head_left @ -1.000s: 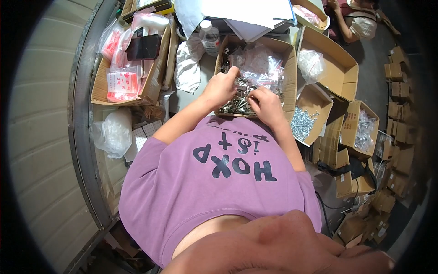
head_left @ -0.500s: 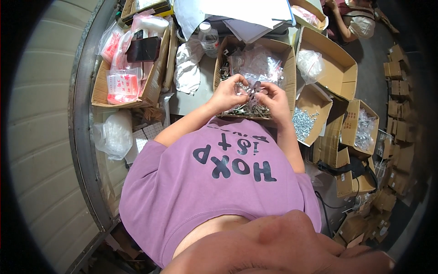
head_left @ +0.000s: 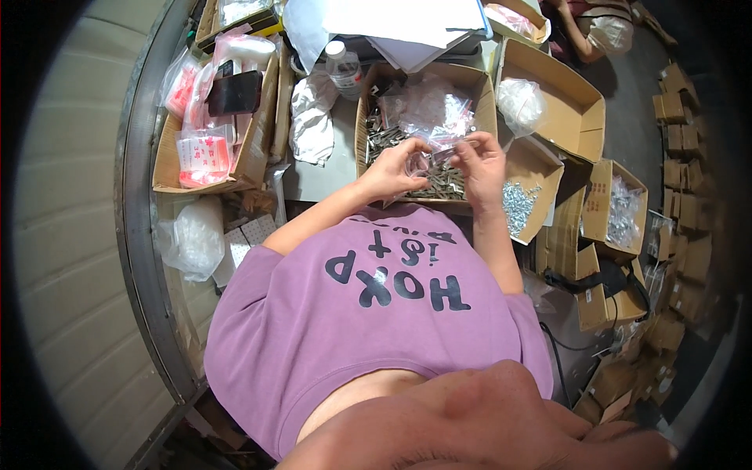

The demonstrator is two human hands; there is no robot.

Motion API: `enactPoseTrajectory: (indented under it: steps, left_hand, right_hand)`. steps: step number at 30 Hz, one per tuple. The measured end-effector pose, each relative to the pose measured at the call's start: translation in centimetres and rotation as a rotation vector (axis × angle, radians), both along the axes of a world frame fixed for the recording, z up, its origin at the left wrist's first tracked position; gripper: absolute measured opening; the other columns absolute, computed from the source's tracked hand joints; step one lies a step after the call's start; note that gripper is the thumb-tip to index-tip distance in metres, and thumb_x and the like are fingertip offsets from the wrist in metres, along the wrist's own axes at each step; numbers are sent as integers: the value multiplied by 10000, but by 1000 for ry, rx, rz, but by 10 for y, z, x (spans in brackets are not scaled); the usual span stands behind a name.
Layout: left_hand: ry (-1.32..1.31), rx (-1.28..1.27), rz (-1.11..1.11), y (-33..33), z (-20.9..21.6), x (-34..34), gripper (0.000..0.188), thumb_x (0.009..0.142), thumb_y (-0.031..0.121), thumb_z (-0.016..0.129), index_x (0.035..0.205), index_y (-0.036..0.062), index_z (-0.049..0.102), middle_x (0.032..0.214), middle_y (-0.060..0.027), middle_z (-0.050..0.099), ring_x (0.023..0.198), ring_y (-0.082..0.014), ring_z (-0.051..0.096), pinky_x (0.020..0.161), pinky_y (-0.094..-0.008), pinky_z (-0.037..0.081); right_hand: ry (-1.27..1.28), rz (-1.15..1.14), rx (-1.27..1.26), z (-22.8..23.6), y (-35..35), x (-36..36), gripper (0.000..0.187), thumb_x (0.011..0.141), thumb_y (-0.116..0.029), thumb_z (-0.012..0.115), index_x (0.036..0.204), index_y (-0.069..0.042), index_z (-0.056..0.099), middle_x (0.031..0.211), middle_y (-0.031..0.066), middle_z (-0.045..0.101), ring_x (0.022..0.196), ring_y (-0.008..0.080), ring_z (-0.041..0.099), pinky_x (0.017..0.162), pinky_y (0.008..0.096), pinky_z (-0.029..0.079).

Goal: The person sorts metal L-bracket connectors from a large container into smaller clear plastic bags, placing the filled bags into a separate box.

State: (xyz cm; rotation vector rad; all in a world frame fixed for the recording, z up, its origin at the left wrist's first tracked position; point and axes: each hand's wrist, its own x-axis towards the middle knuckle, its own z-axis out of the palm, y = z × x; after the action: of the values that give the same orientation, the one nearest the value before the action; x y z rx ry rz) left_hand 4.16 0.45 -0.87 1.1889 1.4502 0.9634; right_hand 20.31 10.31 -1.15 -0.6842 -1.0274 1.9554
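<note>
Both hands raised in front of the torso, facing each other, a narrow gap between them.
Left forearm [head_left: 313,218] runs obliquely up and to the right, wrist roughly in line; left hand [head_left: 395,171] has its fingers [head_left: 413,145] curved and its thumb [head_left: 409,185] set apart, forming an open C toward the right hand [head_left: 482,168]. Right forearm [head_left: 496,243] stands nearer vertical; right-hand fingers bent inward, tips drawn close to the thumb in a pinch. Left grip: not determinable.

A grey table [head_left: 343,145] bears a box [head_left: 486,98], bottle [head_left: 345,74] and cloth [head_left: 312,121].
</note>
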Motion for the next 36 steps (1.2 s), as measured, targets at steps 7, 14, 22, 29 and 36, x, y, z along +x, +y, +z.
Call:
enactPoseTrajectory:
  steps: [7, 14, 22, 29, 36]
  left_hand:
    - [-429, 78, 62, 13, -16, 30, 408, 725, 85, 714, 1068, -9, 514, 934, -56, 585, 858, -103, 538, 747, -227, 446]
    - [-577, -119, 5, 22, -15, 41, 497, 749, 31, 692, 1181, 4, 447, 923, -8, 511, 849, -67, 486, 763, -208, 427]
    - [-560, -104, 8, 40, -12, 67, 511, 742, 27, 706, 1184, 18, 448, 838, 16, 492, 753, -52, 469, 644, -177, 393]
    - [-546, -109, 52, 50, -9, 92, 471, 753, 43, 702, 1164, 25, 472, 845, 14, 491, 772, -55, 475, 687, -183, 408]
    - [-408, -88, 75, 54, -1, 106, 474, 735, 68, 720, 1145, 25, 486, 837, 14, 495, 792, -61, 471, 705, -209, 417]
  right_hand:
    - [-511, -48, 529, 0, -19, -1, 153, 744, -24, 685, 867, -9, 595, 765, 80, 644, 691, 135, 621, 625, 269, 493]
    - [-796, -117, 539, -11, 32, 69, 185, 835, -156, 595, 899, 3, 666, 801, 129, 659, 726, 203, 622, 688, 299, 482]
    - [-1583, 233, 769, -93, 87, 159, 174, 715, -135, 652, 876, -93, 703, 908, 164, 654, 910, 302, 613, 806, 393, 474]
    - [-1502, 392, 688, -92, 118, 153, 116, 679, -80, 652, 788, -83, 690, 830, 160, 652, 810, 309, 634, 750, 386, 496]
    - [-840, 496, 127, -86, 137, 173, 89, 737, -7, 643, 798, -26, 581, 684, 2, 589, 632, 62, 550, 551, 197, 423]
